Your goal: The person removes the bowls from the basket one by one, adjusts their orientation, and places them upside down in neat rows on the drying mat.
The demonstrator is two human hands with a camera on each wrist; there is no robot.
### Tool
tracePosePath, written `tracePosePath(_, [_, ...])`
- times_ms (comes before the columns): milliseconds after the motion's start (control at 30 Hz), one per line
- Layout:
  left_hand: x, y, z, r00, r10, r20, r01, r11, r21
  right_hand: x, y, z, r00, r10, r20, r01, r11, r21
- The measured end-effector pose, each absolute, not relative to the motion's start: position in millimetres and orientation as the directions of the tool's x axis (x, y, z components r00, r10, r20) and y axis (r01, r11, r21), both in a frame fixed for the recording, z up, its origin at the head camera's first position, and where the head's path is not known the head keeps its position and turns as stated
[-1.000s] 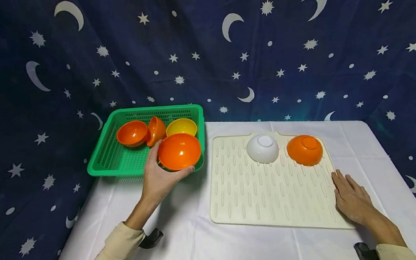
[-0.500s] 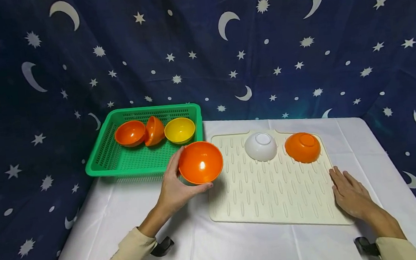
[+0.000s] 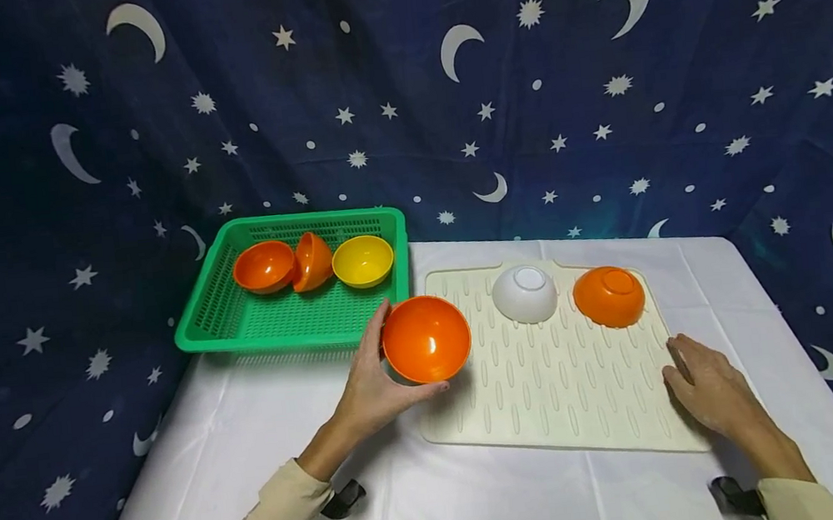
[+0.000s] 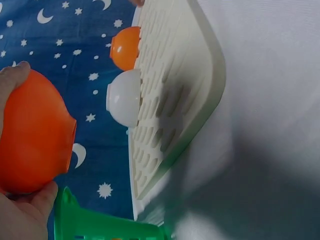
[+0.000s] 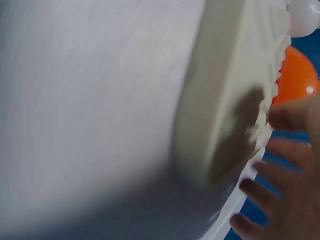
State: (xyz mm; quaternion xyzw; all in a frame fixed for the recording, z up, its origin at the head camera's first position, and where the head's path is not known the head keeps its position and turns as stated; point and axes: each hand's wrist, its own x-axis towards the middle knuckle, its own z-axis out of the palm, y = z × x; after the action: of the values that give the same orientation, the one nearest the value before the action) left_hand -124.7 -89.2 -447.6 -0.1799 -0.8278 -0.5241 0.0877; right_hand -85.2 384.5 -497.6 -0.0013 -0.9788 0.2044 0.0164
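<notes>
My left hand (image 3: 374, 388) grips an orange bowl (image 3: 427, 339) by its side, thumb at the near rim and fingers behind the far left. The bowl's mouth faces the head camera, and it is held above the table, overlapping the mat's left edge in the head view. In the left wrist view the bowl (image 4: 35, 135) shows its outside and foot ring. My right hand (image 3: 709, 387) is at the right edge of the cream ridged mat (image 3: 550, 398), thumb and fingers apart, holding nothing. A white bowl (image 3: 525, 294) and another orange bowl (image 3: 609, 297) sit upside down on the mat.
A green basket (image 3: 296, 341) stands at the back left. Inside it are an orange bowl (image 3: 265, 266), a tilted orange bowl (image 3: 313, 261) and a yellow bowl (image 3: 363, 262). A dark star-patterned curtain (image 3: 400, 86) hangs behind the white-covered table (image 3: 485, 504).
My left hand has lifted the orange bowl out of the basket and carried it right and nearer, to the mat's left edge. The right hand's fingers have drawn in slightly and its thumb has shifted.
</notes>
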Motion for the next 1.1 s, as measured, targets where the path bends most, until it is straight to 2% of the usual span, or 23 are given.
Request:
tracePosePath(133, [-123,-86,-451,-0.896,0.277,0.347,0.436,0.402,0.805,-82,352,-484,-0.968,0.117,0.223,-0.003,0.880,-0.475])
tracePosePath(233, [-123,-82,-453,-0.860,0.345,0.375,0.497,0.406,0.767,-77,318,-474,-0.954,0.107,0.280,-0.070,0.829,-0.554])
tracePosePath(500, [-122,-66,-459,-0.745,0.507,0.434,0.648,0.393,0.652,-78,238,-468,-0.986,-0.134,0.102,-0.165,0.648,-0.744])
tracePosePath(600, [-122,-62,-460,-0.704,0.567,0.427,0.692,0.414,0.591,-84,221,-473,-0.974,-0.218,0.064,-0.165,0.488,-0.857])
tracePosePath(700, [-123,-60,-463,-0.646,0.631,0.430,0.751,0.421,0.509,-90,210,-476,-0.957,-0.290,0.010,-0.101,0.299,-0.949])
tracePosePath(767, [-124,-59,-466,-0.595,0.674,0.437,0.794,0.411,0.447,-93,206,-478,-0.941,-0.336,-0.031,-0.044,0.215,-0.976])
tracePosePath(867, [-126,-56,-469,-0.528,0.715,0.458,0.846,0.398,0.353,-96,204,-480,-0.918,-0.390,-0.063,-0.014,0.192,-0.981])
tracePosePath(1000, [-126,-55,-471,-0.487,0.741,0.463,0.873,0.401,0.276,-97,203,-482,-0.894,-0.437,-0.093,0.014,0.181,-0.983])
tracePosePath(1100, [-125,-56,-472,-0.455,0.762,0.460,0.890,0.397,0.224,-98,203,-481,-0.883,-0.450,-0.132,0.082,0.129,-0.988])
